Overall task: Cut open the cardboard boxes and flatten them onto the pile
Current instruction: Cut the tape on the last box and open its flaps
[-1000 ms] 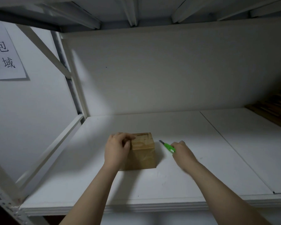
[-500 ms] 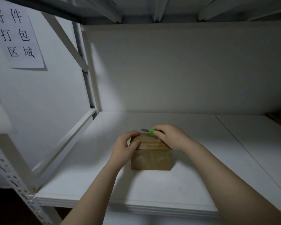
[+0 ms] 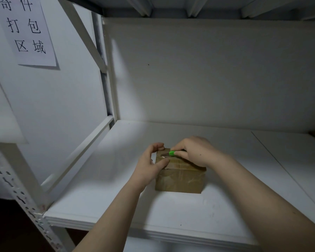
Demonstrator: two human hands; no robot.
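While the left hand [image 3: 149,166] steadies the upper left corner of the cardboard box [image 3: 180,177], thumb pressed on the near top edge and fingers curled over the far edge, the right hand [image 3: 195,151] lies across the box's top with its fingers closed round a green utility knife [image 3: 171,153]. The knife's long axis runs left to right along the box's top, roughly parallel to the box's front face. Its thin metal blade [image 3: 164,156] points left, toward the left hand, and lies low against the taped top near the box's left end. Only the green nose of the handle shows; the remainder is hidden in the fist.

The box stands upright on the white shelf board [image 3: 107,200], its longer side running left to right. Glossy, wrinkled brown tape covers its faces, with no print that can be read. High up and left of the box, a white paper sign [image 3: 25,31] carries black characters in three rows: 寄件, 打包, 区域; the frame edge cuts the top row. Below and left of the box stands a perforated white upright [image 3: 28,206].
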